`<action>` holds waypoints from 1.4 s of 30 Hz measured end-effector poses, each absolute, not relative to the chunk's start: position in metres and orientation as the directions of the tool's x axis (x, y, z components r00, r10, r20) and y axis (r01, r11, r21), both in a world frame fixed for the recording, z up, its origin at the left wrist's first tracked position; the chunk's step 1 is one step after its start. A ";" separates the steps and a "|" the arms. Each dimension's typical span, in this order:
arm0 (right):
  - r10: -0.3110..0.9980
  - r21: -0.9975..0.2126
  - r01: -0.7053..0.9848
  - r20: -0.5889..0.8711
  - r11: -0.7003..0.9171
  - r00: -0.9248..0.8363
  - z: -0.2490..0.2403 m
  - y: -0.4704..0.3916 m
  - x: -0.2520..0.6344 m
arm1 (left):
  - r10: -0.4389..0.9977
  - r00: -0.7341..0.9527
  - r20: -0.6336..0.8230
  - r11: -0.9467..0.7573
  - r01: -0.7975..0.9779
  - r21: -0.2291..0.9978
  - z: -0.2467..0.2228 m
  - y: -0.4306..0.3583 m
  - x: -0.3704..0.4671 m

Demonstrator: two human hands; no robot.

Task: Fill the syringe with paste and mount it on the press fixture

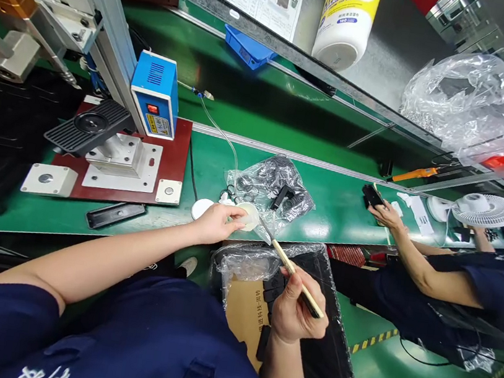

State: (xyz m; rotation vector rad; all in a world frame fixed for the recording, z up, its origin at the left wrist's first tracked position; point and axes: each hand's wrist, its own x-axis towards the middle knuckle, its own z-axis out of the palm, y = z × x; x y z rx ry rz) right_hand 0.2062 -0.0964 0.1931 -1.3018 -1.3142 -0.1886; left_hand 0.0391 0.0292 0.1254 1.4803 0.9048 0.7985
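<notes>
My left hand [216, 225] pinches a pale, translucent round disc [250, 219] above the front of the green bench. In my right hand [301, 308] is a long thin tool with a pale handle [283, 257]. The tool slants up to the left, its slim tip close to the disc's right edge; whether they touch I cannot tell. Just behind the disc lies a clear plastic bag [275, 186] of dark parts, with a small black piece [282, 198] on top. A white round item [202, 208] sits left of my fingers.
A fixture on a red base [175, 166] holds a black slotted part [90, 122] beside a blue box [155, 94]. A black tray [115, 215] lies in front. Below the bench stands a plastic-lined bin [332, 350]. To the right, a co-worker's hand [386, 214] holds a black part.
</notes>
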 end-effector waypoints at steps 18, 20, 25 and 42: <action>0.818 -0.441 0.795 0.563 0.417 -0.117 0.104 -0.076 0.203 | 0.779 0.543 -0.315 0.428 -0.091 0.899 0.039 -0.016 0.010; 0.836 -0.443 0.795 0.530 0.414 -0.141 0.102 -0.075 0.199 | 0.755 0.567 -0.329 0.502 -0.177 0.847 0.034 -0.015 0.015; 0.851 -0.436 0.809 0.505 0.394 -0.142 0.106 -0.080 0.193 | 0.718 0.609 -0.338 0.631 -0.365 0.684 0.027 -0.010 0.026; 0.827 -0.835 0.548 0.332 0.035 0.453 0.158 -0.106 0.216 | 0.715 0.594 -0.369 0.673 -0.443 0.592 0.033 -0.009 0.026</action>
